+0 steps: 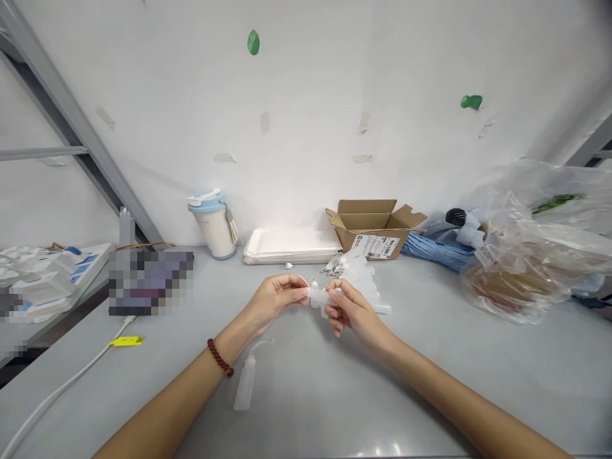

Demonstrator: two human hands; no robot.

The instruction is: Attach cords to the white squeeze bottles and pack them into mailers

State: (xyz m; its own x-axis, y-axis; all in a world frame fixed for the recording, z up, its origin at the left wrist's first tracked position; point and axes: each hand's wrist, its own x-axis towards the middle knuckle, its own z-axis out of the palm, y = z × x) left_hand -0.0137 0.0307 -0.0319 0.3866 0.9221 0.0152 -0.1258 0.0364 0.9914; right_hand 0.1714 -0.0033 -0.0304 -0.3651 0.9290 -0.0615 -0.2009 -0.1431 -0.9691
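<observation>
My left hand (275, 299) and my right hand (351, 309) meet above the grey table top (306, 408). Between their fingertips they pinch a small translucent plastic squeeze bottle (318, 297), lying sideways. Just behind my right hand lies a heap of similar translucent bottles (361, 275), some in clear wrapping. Closer to me, below my left wrist, a squeeze bottle with a thin bent nozzle (246, 382) lies on the table. A tiny white cap (289, 265) sits beyond my left hand. A dark red bead bracelet (220, 357) circles my left wrist.
Along the white wall stand a blue-lidded tumbler (213, 224), a stack of white trays (291, 247) and an open cardboard box (375, 229). Blue cloth (440, 245) and a clear plastic bag (530, 248) lie right; a white cable (71, 382) runs left.
</observation>
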